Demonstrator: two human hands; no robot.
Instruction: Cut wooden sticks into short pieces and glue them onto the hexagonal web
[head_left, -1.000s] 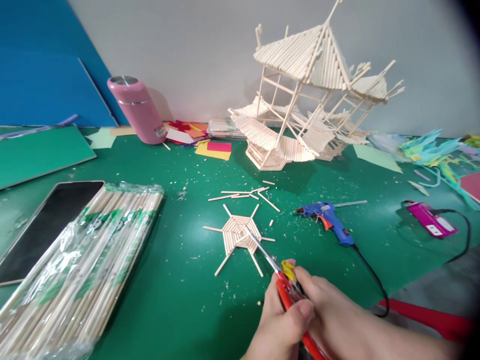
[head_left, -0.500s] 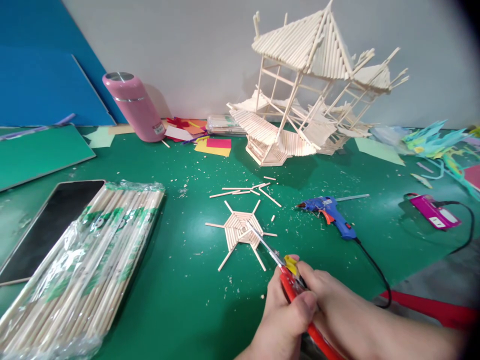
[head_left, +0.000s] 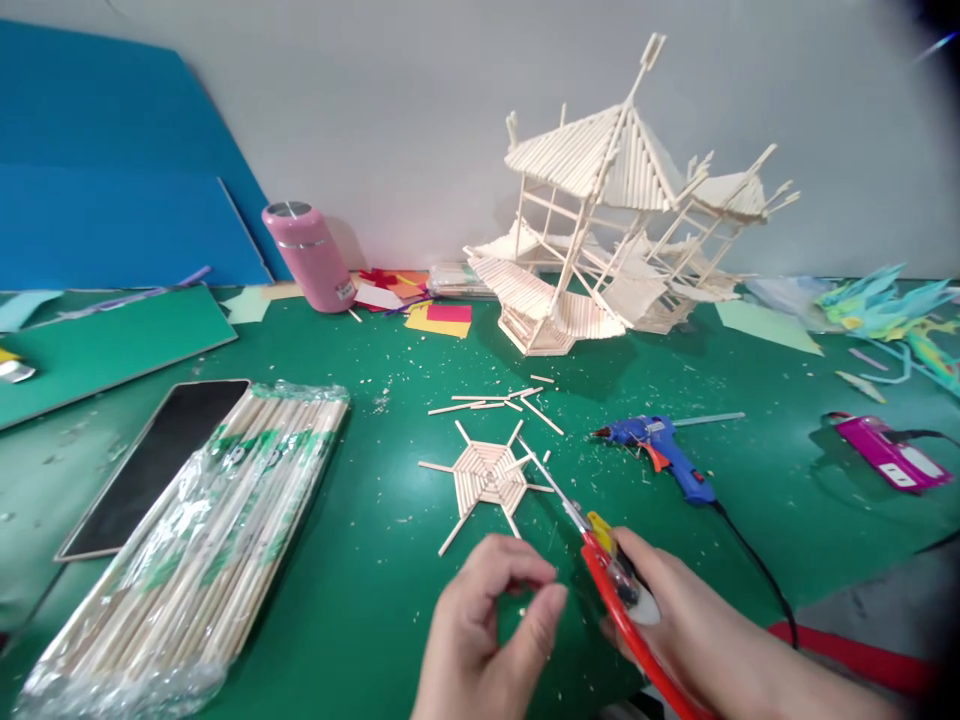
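Note:
My right hand point(head_left: 660, 610) grips red-handled shears point(head_left: 619, 600) with a yellow part and a long thin metal blade. The blade points at the right side of a web-shaped piece of small wooden sticks point(head_left: 487, 475), which lies flat with several spokes sticking out. Just left of the shears, my left hand point(head_left: 499, 630) is apart from them, thumb and forefinger tips brought together. Anything pinched there is too small to make out. Loose thin sticks point(head_left: 495, 402) lie behind the web piece.
A stick-built pavilion model point(head_left: 585, 230) stands at the back. A blue glue gun point(head_left: 660, 450) with a cord lies right, beside a magenta device point(head_left: 889, 452). At left are a bag of wooden sticks point(head_left: 202, 530), a dark tablet point(head_left: 161, 455) and a pink flask point(head_left: 311, 255).
My left hand has come off the shears and moved left. The shears in my right hand have shifted right from the web piece's middle. The view has tilted up.

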